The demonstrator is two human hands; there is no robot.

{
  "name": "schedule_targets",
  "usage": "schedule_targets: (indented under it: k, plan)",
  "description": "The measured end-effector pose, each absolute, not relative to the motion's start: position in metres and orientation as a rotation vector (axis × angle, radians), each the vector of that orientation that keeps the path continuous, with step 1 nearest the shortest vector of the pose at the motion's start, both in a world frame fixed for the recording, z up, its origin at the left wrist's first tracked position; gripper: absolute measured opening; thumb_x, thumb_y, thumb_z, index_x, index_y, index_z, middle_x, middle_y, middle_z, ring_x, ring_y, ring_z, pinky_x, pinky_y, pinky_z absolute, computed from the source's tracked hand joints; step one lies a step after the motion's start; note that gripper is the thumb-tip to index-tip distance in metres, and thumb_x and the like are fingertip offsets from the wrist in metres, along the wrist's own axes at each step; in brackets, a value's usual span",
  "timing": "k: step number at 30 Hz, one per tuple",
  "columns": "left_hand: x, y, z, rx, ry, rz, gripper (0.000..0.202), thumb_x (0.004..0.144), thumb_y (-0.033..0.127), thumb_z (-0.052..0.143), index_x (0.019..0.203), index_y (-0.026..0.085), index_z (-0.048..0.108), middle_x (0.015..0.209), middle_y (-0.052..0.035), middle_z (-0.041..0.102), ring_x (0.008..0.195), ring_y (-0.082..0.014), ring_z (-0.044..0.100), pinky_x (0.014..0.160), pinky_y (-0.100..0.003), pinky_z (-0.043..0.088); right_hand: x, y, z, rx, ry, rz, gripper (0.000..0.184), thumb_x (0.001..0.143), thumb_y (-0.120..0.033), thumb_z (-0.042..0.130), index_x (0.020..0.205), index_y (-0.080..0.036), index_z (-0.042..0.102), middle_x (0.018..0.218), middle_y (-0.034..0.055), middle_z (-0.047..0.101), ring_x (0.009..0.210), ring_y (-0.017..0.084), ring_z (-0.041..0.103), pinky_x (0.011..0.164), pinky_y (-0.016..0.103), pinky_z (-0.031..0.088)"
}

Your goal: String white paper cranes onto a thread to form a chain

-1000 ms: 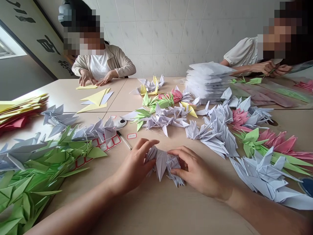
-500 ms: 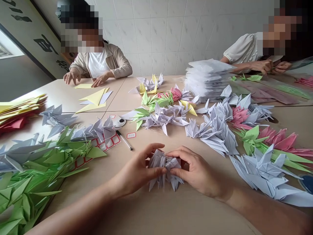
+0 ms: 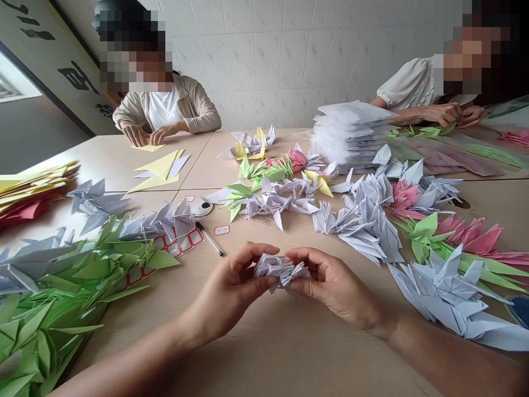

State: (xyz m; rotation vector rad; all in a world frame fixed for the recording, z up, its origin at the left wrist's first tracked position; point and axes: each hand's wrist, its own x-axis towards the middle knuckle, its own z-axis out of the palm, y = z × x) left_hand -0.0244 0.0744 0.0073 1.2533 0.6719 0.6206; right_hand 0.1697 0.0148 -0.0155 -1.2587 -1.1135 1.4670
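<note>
Crowded table (image 3: 289,358), folds at risk

Green folded papers (image 3: 58,309) heap at near left. At near centre, the left hand (image 3: 232,293) and right hand (image 3: 336,284) pinch a white paper bundle (image 3: 268,266) between them; squeezing too hard could crush its folds, and uneven pressure might let pieces slip.

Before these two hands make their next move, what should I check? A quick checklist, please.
1. Left hand on the white paper bundle: ok, gripping it.
2. Right hand on the same bundle: ok, gripping its other end.
3. Pen apart from both hands: ok.
4. Green folded papers apart from the bundle: ok.
5. Whole bundle in sight: not ok, the hands cover parts.
6. Number of pieces in it: cannot tell.
</note>
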Motion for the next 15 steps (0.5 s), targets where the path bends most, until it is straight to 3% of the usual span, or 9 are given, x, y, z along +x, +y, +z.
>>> schedule_targets:
  k: [6,10,13,15]
  plan:
    - [-0.0265,0.0769,0.0076,1.578,0.727,0.709,0.019,0.084,0.02,0.069,0.103,0.023,0.064,0.087,0.001,0.064,0.082,-0.0133,0.058,0.076,-0.027,0.048,0.1705,0.0146,-0.0118,-1.203,-1.252,1.445,0.022,0.084,-0.036,0.07,0.098,-0.019,0.07,0.088,0.0007,0.068,0.081,0.015,0.058,0.075,0.026,0.046]
    - [-0.0287,0.0813,0.0043,2.02,0.769,0.867,0.028,0.083,0.011,0.069,0.105,0.028,0.067,0.091,0.0023,0.065,0.084,-0.0115,0.056,0.076,-0.022,0.046,0.171,0.0161,-0.0077,-1.217,-1.189,1.526,0.028,0.082,-0.039,0.072,0.098,-0.017,0.068,0.084,-0.0004,0.065,0.078,0.013,0.057,0.071,0.025,0.045]
    - [-0.0299,0.0824,0.0016,2.166,0.73,0.906,0.031,0.085,0.006,0.065,0.109,0.026,0.065,0.091,0.0012,0.064,0.077,-0.0097,0.057,0.068,-0.019,0.047,0.1711,0.0163,-0.0075,-1.195,-1.11,1.628,0.038,0.079,-0.041,0.076,0.106,-0.016,0.065,0.09,0.0015,0.067,0.082,0.015,0.059,0.074,0.026,0.047]
    - [-0.0304,0.0822,0.0009,2.239,0.692,0.942,0.03,0.086,0.006,0.062,0.111,0.024,0.065,0.094,-0.0008,0.065,0.081,-0.0109,0.059,0.07,-0.02,0.048,0.1716,0.0156,-0.0093,-1.19,-1.075,1.647,0.043,0.077,-0.041,0.077,0.111,-0.018,0.064,0.094,0.0025,0.067,0.084,0.016,0.061,0.076,0.028,0.048]
